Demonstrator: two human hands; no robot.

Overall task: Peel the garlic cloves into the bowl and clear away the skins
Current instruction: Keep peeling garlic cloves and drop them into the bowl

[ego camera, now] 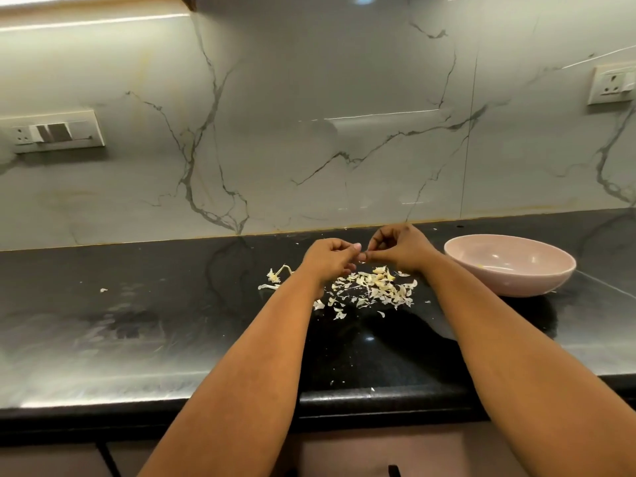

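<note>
I hold both hands over the skins so peel drops there; left hand and right hand fingers pinch a clove, bowl beside.

A black stone countertop runs the full width of the kitchen, glossy and flecked, with pale streaks of reflected light across its left part and a rounded front edge. Below that edge, dark cabinet fronts show at the bottom. Behind the counter rises a backsplash of pale grey marble-look slabs with dark branching veins and a thin vertical seam to the right of centre. A white switch-and-socket plate sits on the wall at left, another socket plate at far right. A bright light strip glows along the upper left.
</note>
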